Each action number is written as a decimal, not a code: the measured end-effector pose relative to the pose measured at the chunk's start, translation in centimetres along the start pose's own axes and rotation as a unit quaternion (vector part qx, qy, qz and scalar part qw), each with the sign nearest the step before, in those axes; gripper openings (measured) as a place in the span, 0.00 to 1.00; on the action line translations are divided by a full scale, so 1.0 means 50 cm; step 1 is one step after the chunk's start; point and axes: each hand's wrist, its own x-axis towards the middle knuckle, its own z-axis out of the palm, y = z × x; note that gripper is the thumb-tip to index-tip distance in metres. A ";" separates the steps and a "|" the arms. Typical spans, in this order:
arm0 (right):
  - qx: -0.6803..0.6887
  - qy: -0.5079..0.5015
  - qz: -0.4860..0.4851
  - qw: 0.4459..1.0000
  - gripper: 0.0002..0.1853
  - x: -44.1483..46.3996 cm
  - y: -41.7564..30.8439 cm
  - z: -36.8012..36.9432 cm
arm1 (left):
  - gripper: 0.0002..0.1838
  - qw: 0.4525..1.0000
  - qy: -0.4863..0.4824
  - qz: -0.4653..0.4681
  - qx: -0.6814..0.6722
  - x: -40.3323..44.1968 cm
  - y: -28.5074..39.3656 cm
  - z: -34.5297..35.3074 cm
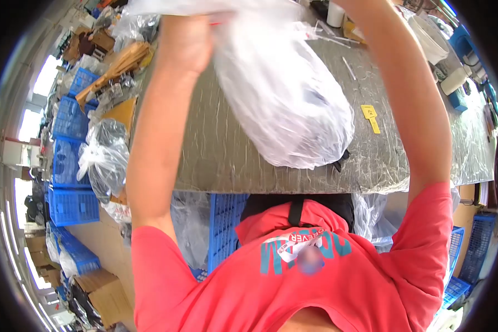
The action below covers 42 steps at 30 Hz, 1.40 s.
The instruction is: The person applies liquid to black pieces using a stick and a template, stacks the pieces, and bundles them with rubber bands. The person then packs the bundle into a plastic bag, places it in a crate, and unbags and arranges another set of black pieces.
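Observation:
A large translucent plastic bag (288, 94) hangs or leans over the worktable, its rounded lower end towards me. Something dark shows faintly through the plastic. My left hand (187, 44) is closed on the upper part of the bag and slightly blurred. The bag's top edge spreads across the upper rim of the view. My right arm reaches up past the right side of the bag, and its hand is beyond the frame. A small black item (342, 160) peeks out beside the bag's lower end.
The grey worktable (205, 160) holds a yellow tag (371, 118) and a thin white strip (348, 68). Blue crates (69, 160) and a tied clear bag (105, 157) stand at the left. Another blue crate (224, 227) is under the table edge. A white bottle (455, 80) sits far right.

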 end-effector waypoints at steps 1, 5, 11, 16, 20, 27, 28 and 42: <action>-0.040 -0.007 -0.006 0.999 0.20 -0.019 0.022 -0.011 | 0.12 0.994 0.091 0.021 0.048 0.005 0.012 -0.044; -0.279 -0.013 0.123 0.952 0.16 -0.212 0.148 -0.108 | 0.10 0.934 0.274 0.096 0.209 -0.170 0.060 -0.286; -0.278 0.052 0.371 0.885 0.22 -0.600 0.306 -0.199 | 0.29 0.592 0.607 0.091 0.522 -0.763 0.071 -0.565; -0.294 0.081 0.385 0.871 0.25 -0.671 0.331 -0.145 | 0.22 0.344 0.548 -0.227 0.728 -1.137 -0.009 -0.489; -0.263 0.073 0.419 0.866 0.26 -0.676 0.357 -0.123 | 0.22 0.410 0.451 -0.259 0.749 -1.222 -0.132 -0.472; -0.317 0.083 0.420 0.846 0.29 -0.683 0.337 -0.091 | 0.25 0.513 -0.060 -0.512 0.686 -1.120 -0.303 -0.557; -0.319 0.088 0.425 0.842 0.29 -0.686 0.333 -0.087 | 0.24 0.428 -0.187 -0.613 0.637 -1.103 -0.325 -0.570; -0.462 0.036 0.377 0.802 0.39 -0.624 0.277 -0.006 | 0.24 0.640 -0.220 -0.401 0.617 -1.238 -0.388 -0.722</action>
